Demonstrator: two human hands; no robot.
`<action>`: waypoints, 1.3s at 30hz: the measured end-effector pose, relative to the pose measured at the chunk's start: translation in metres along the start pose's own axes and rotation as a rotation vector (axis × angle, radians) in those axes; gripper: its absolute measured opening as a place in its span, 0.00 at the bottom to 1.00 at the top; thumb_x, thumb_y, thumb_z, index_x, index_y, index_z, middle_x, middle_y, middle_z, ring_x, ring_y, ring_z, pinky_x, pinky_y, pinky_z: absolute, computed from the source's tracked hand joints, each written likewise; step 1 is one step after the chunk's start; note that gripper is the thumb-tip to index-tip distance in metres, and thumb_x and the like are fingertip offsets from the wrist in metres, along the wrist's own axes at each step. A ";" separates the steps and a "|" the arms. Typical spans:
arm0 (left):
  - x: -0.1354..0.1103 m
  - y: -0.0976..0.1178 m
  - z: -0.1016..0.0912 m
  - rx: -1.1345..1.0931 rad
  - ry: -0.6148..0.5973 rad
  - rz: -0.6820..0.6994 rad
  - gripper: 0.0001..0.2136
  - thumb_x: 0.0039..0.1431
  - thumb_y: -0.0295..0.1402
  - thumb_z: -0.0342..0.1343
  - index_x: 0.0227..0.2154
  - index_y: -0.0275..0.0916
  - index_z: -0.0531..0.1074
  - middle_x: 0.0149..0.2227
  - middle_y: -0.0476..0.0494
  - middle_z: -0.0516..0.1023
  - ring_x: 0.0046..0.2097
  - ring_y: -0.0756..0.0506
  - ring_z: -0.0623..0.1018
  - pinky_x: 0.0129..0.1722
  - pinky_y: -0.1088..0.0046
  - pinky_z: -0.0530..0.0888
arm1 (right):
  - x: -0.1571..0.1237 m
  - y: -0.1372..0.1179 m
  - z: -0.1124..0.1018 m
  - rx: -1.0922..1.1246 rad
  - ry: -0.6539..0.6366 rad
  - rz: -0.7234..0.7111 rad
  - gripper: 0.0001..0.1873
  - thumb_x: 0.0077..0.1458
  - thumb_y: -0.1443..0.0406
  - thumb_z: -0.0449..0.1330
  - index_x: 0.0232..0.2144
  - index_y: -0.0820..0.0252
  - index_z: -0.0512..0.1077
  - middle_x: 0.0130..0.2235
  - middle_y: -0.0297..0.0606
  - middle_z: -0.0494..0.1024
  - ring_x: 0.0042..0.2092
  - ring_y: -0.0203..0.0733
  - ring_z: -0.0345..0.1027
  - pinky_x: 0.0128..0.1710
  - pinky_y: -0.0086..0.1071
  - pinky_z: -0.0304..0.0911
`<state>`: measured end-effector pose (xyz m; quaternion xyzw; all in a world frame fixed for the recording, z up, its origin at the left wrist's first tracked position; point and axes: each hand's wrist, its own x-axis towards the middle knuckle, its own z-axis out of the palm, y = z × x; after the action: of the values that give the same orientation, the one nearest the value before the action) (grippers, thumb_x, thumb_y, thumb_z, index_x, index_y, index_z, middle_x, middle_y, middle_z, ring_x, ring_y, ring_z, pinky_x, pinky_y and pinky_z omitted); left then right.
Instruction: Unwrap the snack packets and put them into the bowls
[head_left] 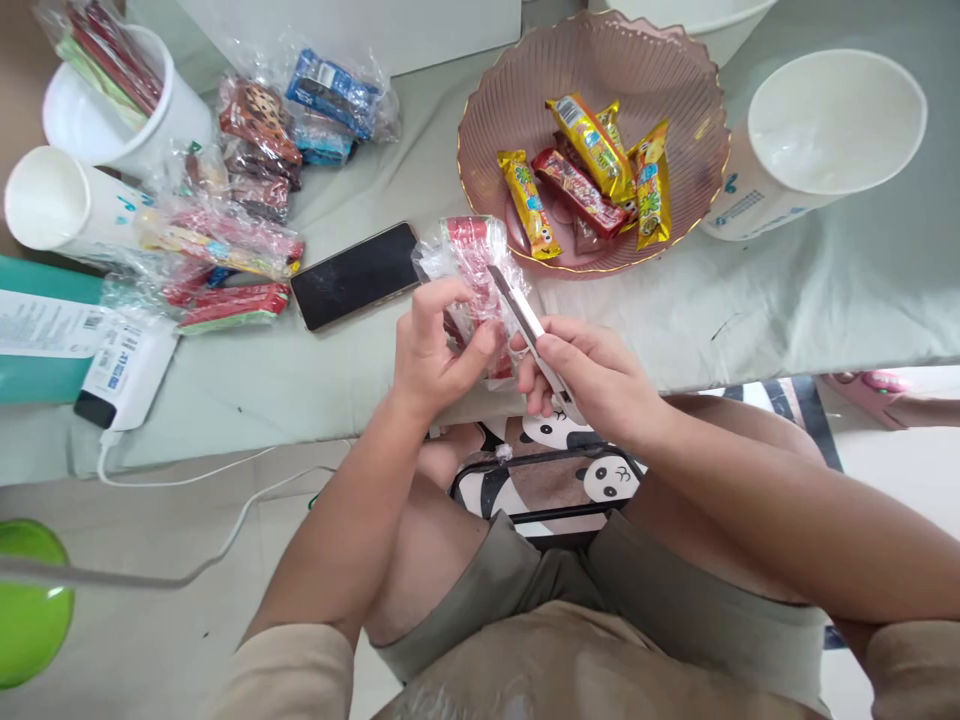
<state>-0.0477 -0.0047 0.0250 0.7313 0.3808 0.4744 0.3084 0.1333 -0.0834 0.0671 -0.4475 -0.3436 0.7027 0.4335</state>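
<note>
My left hand [442, 350] is closed on a red snack package [471, 245] in crinkled clear plastic, near the table's front edge. Its thumb and curled index finger are at the wrap, and the lower part of the package is partly covered by my fingers. In my right hand [596, 375] is a slim white utility knife [529, 325], tilted up and to the left. Its dark tip lies over the right side of the plastic; I cannot tell whether it touches. Just left of the package rests a black phone [356, 275].
Behind my hands stands a pink ribbed bowl [502, 100] holding several yellow and red snacks. A large paper cup [836, 120] is at right. Wrapped snacks [259, 120], white tubs [180, 110] and a white cabled device [135, 365] occupy the left. A panda-print case [555, 480] sits between my legs.
</note>
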 end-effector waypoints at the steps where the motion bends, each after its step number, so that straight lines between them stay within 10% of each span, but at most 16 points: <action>1: -0.001 -0.001 0.000 0.001 -0.011 0.007 0.16 0.56 0.48 0.67 0.38 0.45 0.71 0.36 0.49 0.74 0.32 0.48 0.73 0.38 0.68 0.71 | 0.001 -0.001 0.000 0.004 -0.006 -0.002 0.18 0.57 0.50 0.67 0.33 0.58 0.70 0.27 0.31 0.77 0.23 0.31 0.70 0.22 0.25 0.66; 5: -0.002 -0.006 -0.002 0.061 0.018 -0.029 0.17 0.57 0.51 0.65 0.35 0.44 0.70 0.33 0.50 0.72 0.31 0.48 0.71 0.37 0.67 0.71 | 0.000 -0.001 0.002 0.014 -0.044 0.071 0.21 0.53 0.49 0.70 0.32 0.59 0.71 0.28 0.33 0.78 0.24 0.32 0.70 0.22 0.26 0.68; 12: 0.007 -0.015 -0.010 0.028 0.410 -0.060 0.25 0.57 0.61 0.62 0.38 0.44 0.65 0.39 0.46 0.67 0.46 0.42 0.75 0.49 0.62 0.74 | -0.005 0.008 0.008 -0.142 -0.101 0.174 0.19 0.57 0.50 0.66 0.30 0.59 0.71 0.28 0.35 0.78 0.25 0.32 0.71 0.25 0.26 0.69; 17: 0.022 -0.040 -0.035 -0.111 0.557 -0.019 0.29 0.56 0.65 0.63 0.39 0.46 0.60 0.42 0.46 0.63 0.52 0.43 0.71 0.51 0.62 0.70 | -0.004 0.006 -0.003 -0.877 -0.050 -0.020 0.13 0.65 0.58 0.54 0.34 0.60 0.74 0.32 0.39 0.79 0.30 0.38 0.71 0.31 0.32 0.63; 23: 0.027 -0.056 -0.045 -0.229 0.478 -0.218 0.36 0.49 0.74 0.57 0.37 0.46 0.58 0.38 0.47 0.62 0.54 0.42 0.71 0.47 0.63 0.71 | 0.004 0.004 -0.025 -1.576 0.289 -0.299 0.15 0.67 0.61 0.53 0.43 0.59 0.79 0.49 0.54 0.78 0.49 0.59 0.72 0.44 0.47 0.65; 27: 0.020 -0.047 -0.033 -0.236 0.375 -0.168 0.30 0.54 0.70 0.59 0.37 0.46 0.64 0.36 0.46 0.67 0.46 0.42 0.74 0.42 0.62 0.73 | 0.000 0.007 -0.023 -1.369 0.259 -0.476 0.16 0.67 0.60 0.55 0.53 0.57 0.74 0.47 0.50 0.79 0.48 0.54 0.74 0.47 0.47 0.70; 32: 0.004 -0.030 -0.019 -0.217 -0.045 0.069 0.16 0.67 0.54 0.59 0.41 0.48 0.72 0.37 0.47 0.73 0.34 0.46 0.71 0.35 0.65 0.70 | -0.004 0.017 -0.013 -1.054 0.241 -0.840 0.23 0.64 0.56 0.62 0.56 0.57 0.66 0.49 0.47 0.78 0.43 0.46 0.74 0.43 0.42 0.74; 39: -0.005 -0.010 -0.002 -0.113 -0.227 0.094 0.13 0.74 0.50 0.50 0.44 0.49 0.69 0.38 0.49 0.73 0.32 0.48 0.72 0.33 0.69 0.72 | -0.003 0.015 -0.013 -0.974 0.250 -0.871 0.12 0.61 0.73 0.60 0.45 0.53 0.73 0.33 0.32 0.76 0.32 0.36 0.70 0.34 0.33 0.68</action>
<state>-0.0538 -0.0032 0.0152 0.7790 0.2812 0.4231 0.3675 0.1418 -0.0905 0.0506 -0.4906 -0.7184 0.1707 0.4626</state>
